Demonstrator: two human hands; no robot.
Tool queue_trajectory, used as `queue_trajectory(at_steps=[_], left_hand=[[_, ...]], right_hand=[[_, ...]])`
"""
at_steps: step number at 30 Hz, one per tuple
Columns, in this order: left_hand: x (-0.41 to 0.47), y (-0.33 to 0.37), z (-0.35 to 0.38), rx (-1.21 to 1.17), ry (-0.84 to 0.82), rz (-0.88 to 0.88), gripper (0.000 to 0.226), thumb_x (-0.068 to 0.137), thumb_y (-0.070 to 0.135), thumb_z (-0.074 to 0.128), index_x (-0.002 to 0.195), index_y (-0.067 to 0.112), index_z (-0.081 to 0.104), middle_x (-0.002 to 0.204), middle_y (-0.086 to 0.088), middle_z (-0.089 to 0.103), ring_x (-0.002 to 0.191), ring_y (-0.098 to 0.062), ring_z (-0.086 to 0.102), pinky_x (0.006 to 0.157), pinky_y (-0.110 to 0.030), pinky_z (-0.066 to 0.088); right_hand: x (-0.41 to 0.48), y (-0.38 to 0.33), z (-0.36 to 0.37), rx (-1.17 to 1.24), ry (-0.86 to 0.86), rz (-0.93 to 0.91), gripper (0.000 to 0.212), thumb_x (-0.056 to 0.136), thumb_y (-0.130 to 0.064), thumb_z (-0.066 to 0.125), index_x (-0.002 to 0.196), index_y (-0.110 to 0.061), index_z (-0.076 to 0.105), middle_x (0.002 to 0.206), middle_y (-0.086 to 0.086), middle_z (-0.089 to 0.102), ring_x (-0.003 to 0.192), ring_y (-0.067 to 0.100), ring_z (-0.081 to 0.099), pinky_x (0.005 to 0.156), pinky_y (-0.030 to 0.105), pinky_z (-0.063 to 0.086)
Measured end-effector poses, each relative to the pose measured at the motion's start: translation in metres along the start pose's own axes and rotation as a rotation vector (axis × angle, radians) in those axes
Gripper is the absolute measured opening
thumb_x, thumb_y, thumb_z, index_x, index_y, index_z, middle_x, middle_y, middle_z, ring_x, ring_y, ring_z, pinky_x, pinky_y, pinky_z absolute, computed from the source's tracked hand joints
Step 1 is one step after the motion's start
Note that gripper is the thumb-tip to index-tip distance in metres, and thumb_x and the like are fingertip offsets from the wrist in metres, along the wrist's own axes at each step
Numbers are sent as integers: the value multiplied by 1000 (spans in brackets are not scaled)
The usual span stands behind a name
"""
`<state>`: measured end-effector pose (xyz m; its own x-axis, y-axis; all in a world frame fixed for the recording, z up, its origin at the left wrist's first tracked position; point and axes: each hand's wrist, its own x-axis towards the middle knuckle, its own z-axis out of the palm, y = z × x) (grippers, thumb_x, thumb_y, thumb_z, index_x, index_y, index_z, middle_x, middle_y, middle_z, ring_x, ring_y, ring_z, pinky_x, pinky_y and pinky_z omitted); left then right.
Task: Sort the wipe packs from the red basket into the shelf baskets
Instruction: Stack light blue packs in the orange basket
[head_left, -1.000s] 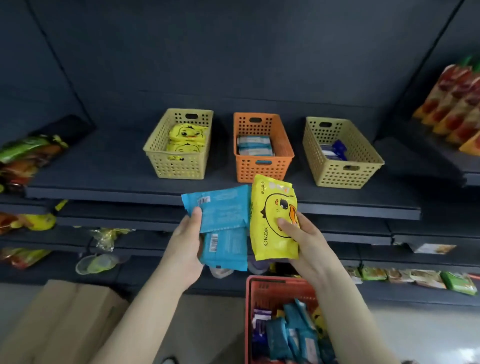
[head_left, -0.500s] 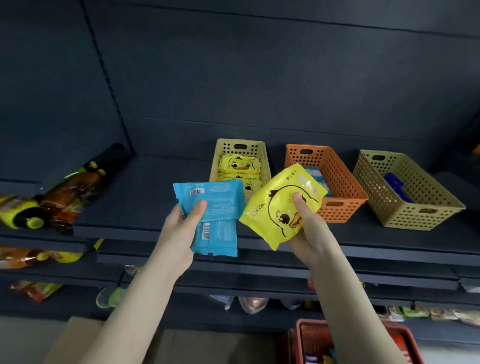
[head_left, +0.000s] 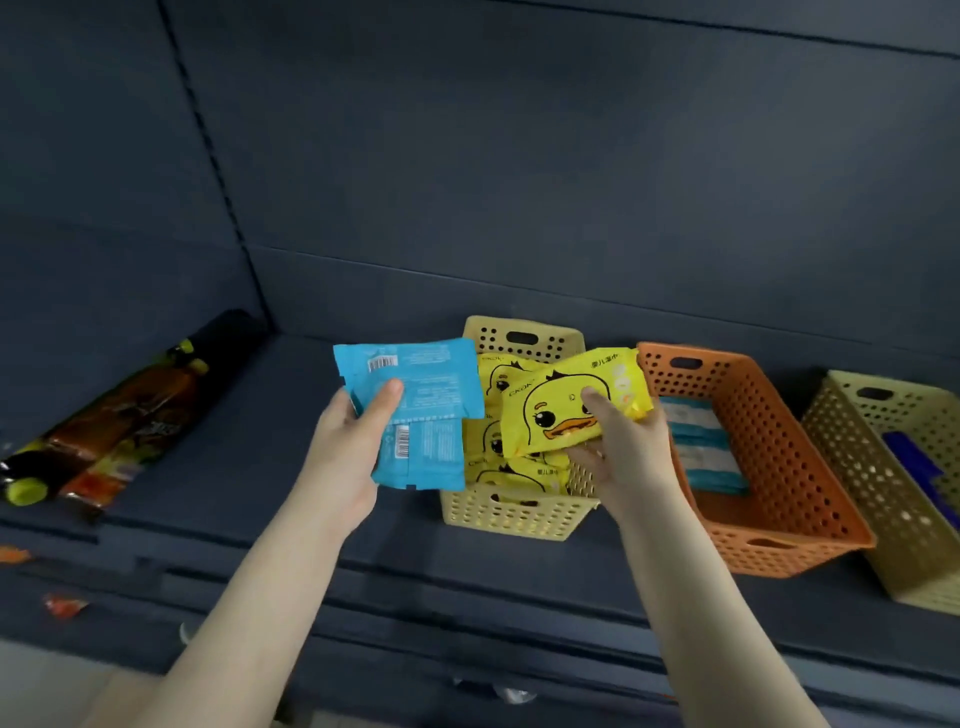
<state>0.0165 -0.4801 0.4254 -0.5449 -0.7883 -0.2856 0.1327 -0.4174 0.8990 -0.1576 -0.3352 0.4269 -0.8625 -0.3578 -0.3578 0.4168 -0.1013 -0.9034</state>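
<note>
My left hand (head_left: 347, 457) grips two blue wipe packs (head_left: 421, 410), held up just left of the pale yellow basket (head_left: 511, 517). My right hand (head_left: 621, 452) holds a yellow duck wipe pack (head_left: 561, 410) over that basket, thumb on top and fingers beneath. Several matching duck packs (head_left: 493, 462) lie inside it. The orange basket (head_left: 769, 540) to the right holds light blue-and-white packs (head_left: 701, 452). A second pale yellow basket (head_left: 893, 519) at far right holds a dark blue pack (head_left: 914, 467). The red basket is out of view.
The three baskets stand on a dark shelf (head_left: 249, 493) with a dark back wall. Bottles and snack packets (head_left: 104, 421) lie at the shelf's left end. Lower shelf edges (head_left: 467, 623) run below my forearms.
The view has moved up and closer to the shelf. My right hand has carried the duck pack forward over the left yellow basket. The left hand keeps hold of the blue packs.
</note>
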Motion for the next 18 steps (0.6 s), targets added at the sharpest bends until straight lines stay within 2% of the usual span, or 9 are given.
queue_trajectory(at_steps=[2, 4, 6, 8, 10, 12, 13, 15, 18], left_hand=[[14, 3, -1, -25, 18, 2, 30, 91, 28, 62, 118, 16, 58, 109, 0, 72, 98, -17, 70, 84, -47, 56], [27, 6, -1, -48, 26, -4, 29, 91, 27, 62, 117, 15, 57, 108, 0, 73, 97, -17, 71, 81, -45, 57], [40, 8, -1, -47, 15, -19, 25, 91, 27, 62, 114, 17, 58, 105, 1, 73, 93, -15, 72, 74, -40, 58], [54, 11, -1, -30, -4, -37, 23, 91, 27, 61, 112, 17, 59, 105, 2, 73, 92, -14, 72, 73, -39, 58], [69, 14, -3, -12, -33, -61, 27, 91, 27, 62, 115, 17, 58, 107, 1, 73, 94, -15, 71, 78, -42, 58], [83, 16, -4, 1, -64, -91, 31, 90, 28, 62, 118, 16, 57, 109, 1, 72, 96, -16, 71, 83, -44, 57], [89, 16, -5, 10, -79, -105, 31, 90, 28, 62, 119, 15, 56, 109, 1, 72, 96, -16, 71, 83, -45, 57], [101, 16, -7, 29, -109, -128, 32, 91, 29, 61, 119, 15, 56, 108, 1, 72, 96, -17, 71, 83, -46, 57], [116, 15, -7, 40, -165, -159, 32, 91, 29, 61, 119, 14, 56, 109, 0, 72, 98, -18, 71, 85, -47, 56]], right_hand=[[12, 2, 11, -41, 8, 8, 38, 89, -19, 68, 113, -26, 40, 102, -4, 58, 99, 25, 65, 78, 42, 59], [21, 8, 21, -115, 11, 53, 37, 90, -20, 66, 112, -28, 36, 97, -7, 51, 96, 23, 63, 72, 36, 60], [30, 19, 32, -122, 19, 136, 37, 91, -18, 64, 115, -27, 37, 112, 1, 55, 103, 28, 62, 64, 32, 59], [38, 30, 44, -57, 33, 209, 44, 91, -12, 63, 123, -27, 37, 127, 4, 50, 105, 29, 59, 77, 40, 58], [46, 37, 55, -75, 51, 229, 51, 90, -11, 64, 127, -31, 35, 127, 5, 45, 100, 25, 55, 83, 40, 56], [49, 42, 61, -216, 80, 236, 59, 88, -11, 67, 133, -27, 33, 119, 6, 48, 92, 22, 57, 73, 33, 56], [48, 44, 60, -365, 112, 191, 61, 87, -11, 68, 135, -22, 32, 113, 6, 51, 84, 19, 59, 65, 29, 54], [48, 45, 53, -733, 186, -31, 63, 85, -14, 68, 135, -14, 30, 107, 8, 57, 74, 18, 61, 56, 28, 50], [49, 41, 42, -1084, 200, -279, 60, 87, -16, 67, 135, -11, 32, 115, 15, 61, 85, 28, 65, 66, 37, 55]])
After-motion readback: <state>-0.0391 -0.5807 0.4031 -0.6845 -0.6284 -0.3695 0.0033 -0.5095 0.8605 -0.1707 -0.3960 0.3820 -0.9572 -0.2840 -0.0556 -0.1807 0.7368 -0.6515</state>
